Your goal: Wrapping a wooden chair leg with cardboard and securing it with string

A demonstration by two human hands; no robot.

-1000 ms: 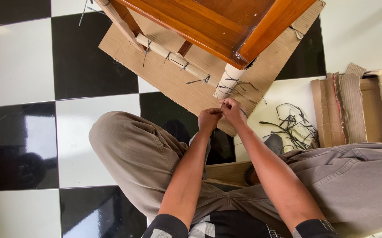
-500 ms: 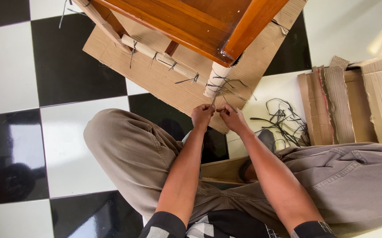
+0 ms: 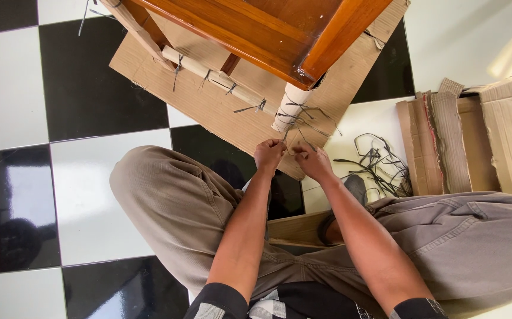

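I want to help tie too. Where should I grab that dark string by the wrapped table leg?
Probably pinch the dark string at its loose ends, coming from the person's side below the wrapped leg. The ends hang free there, where the left hand and right hand already pinch them; higher up it hugs the wrapping.

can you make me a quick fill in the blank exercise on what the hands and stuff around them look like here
1. Both hands, left hand and right hand, pinch a thin dark ____ at the paper-wrapped wooden furniture leg.
2. The glossy floor has black and ____ square tiles.
3. The flat brown sheet under the furniture is made of ____.
4. The loose pile of dark straps lies on the person's ____ side.

Missing words: strap; white; cardboard; right
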